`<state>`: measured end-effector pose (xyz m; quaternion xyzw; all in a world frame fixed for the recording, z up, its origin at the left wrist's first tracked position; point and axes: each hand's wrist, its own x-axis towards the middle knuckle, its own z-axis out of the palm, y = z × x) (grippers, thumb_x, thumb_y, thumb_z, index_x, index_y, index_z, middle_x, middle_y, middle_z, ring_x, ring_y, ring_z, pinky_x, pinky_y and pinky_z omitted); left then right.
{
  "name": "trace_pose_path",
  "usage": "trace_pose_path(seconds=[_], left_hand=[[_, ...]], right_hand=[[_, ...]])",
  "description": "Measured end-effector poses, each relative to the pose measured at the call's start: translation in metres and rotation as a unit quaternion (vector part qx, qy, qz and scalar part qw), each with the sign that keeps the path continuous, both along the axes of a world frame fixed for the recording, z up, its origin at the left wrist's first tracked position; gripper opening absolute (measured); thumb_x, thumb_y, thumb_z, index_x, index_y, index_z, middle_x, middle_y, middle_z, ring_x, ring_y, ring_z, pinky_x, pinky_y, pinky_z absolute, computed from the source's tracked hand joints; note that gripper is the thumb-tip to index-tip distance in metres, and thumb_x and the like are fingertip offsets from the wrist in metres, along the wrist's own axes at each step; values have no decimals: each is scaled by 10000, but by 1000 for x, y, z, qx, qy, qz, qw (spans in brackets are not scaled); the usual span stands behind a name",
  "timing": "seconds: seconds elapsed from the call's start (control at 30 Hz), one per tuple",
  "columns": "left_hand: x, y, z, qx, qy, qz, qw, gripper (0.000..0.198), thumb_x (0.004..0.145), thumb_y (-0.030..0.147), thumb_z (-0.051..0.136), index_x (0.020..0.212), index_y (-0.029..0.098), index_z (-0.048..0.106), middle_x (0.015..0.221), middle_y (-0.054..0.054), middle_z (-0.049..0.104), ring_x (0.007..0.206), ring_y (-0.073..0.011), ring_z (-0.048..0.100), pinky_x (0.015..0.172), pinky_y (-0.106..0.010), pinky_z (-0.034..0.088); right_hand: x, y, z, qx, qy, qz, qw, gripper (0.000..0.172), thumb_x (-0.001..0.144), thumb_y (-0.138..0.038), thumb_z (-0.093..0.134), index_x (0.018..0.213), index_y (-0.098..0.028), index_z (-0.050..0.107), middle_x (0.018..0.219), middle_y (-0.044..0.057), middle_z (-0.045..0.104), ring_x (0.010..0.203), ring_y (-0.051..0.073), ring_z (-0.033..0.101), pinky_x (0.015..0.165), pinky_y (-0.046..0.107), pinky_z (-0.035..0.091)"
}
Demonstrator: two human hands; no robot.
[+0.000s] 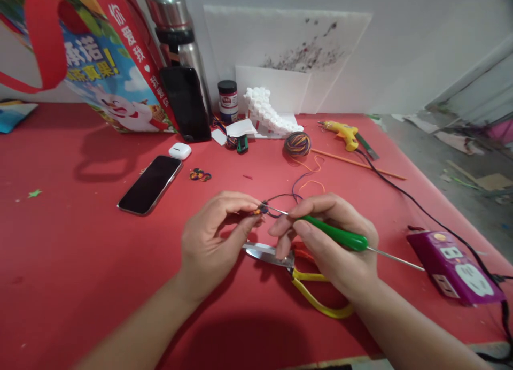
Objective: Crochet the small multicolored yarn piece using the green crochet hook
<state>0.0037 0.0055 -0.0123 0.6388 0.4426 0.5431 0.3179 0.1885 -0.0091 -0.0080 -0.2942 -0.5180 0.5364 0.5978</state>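
Note:
My left hand (218, 236) pinches a small dark and orange crochet piece (261, 209) between thumb and fingertips. In my right hand (336, 236) is a crochet hook with a green handle (340, 233); its thin metal tip touches the piece. Dark and orange yarn (294, 185) runs from the piece up to a multicoloured yarn ball (297, 144). Beneath both hands lie scissors (320, 300) with yellow handles, partly hidden by my right hand.
A phone (150, 185), a white earbud case (180, 151) and a small crocheted piece (200, 175) lie to the left. At right are a yellow glue gun (340, 134), its black cord, and a purple power strip (457, 268). A gift bag (120, 81) and steel flask (170, 12) stand behind.

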Motion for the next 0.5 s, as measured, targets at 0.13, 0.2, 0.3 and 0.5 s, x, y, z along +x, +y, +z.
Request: trace_pose_path(seconds=[0.13,0.2,0.3,0.5], left_hand=[[5,5,3,-122,-101,-11,987,65,864,169,814,877,230,796,907,-13,786,737,-146,768,713,-258,657],[6,9,1,-211,-156,-28,965,57,837,213,839,863,212,788,797,-13,784,656,-153,755,638,-253,642],[6,13,-3,-317,-232,-67,917,147,798,266,871,850,187,757,615,-8,740,517,-140,690,530,-224,583],[8,15,-2,-402,-279,-87,868,199,711,230,914,798,146,756,629,-44,760,533,-137,696,545,-210,577]], right_hand=[[2,2,0,3,-20,-7,1000,66,1060,-233,650,1060,-206,710,919,64,841,609,185,791,555,308,657],[4,4,0,13,-33,-9,999,111,1070,-241,630,1037,-195,725,905,67,831,594,169,772,548,299,649],[5,7,-1,22,-69,-19,997,135,1057,-214,639,981,-183,747,877,58,810,609,148,755,548,262,636],[8,12,-6,46,-161,-31,985,195,1069,-223,618,936,-185,756,864,44,798,701,152,791,656,254,658]])
